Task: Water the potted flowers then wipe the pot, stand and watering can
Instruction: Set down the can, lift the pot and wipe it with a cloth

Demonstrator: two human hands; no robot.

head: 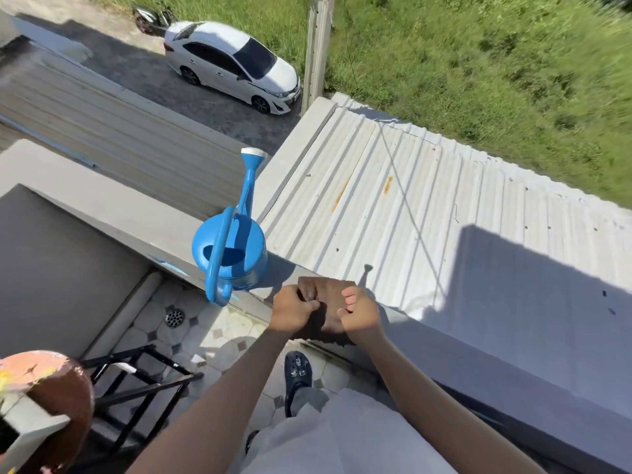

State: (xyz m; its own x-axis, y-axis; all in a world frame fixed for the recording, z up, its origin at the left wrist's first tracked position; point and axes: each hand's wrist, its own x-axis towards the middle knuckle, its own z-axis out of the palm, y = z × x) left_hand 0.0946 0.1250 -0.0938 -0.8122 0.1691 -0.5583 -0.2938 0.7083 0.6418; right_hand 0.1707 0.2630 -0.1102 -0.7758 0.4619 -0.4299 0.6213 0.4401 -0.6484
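Both hands, left point(293, 311) and right point(359, 311), gripping cloth point(330, 297). Can point(229, 256) at ten o'clock, nearer left; spout toward twelve.

Grey concrete parapet ledge point(136, 213), running from far left to near right: bears one blue watering can point(229, 254), upright, spout pointing far. Tiled balcony floor point(225, 340), near left: bears black metal stand point(143, 381); round drain grate point(174, 317) set in.
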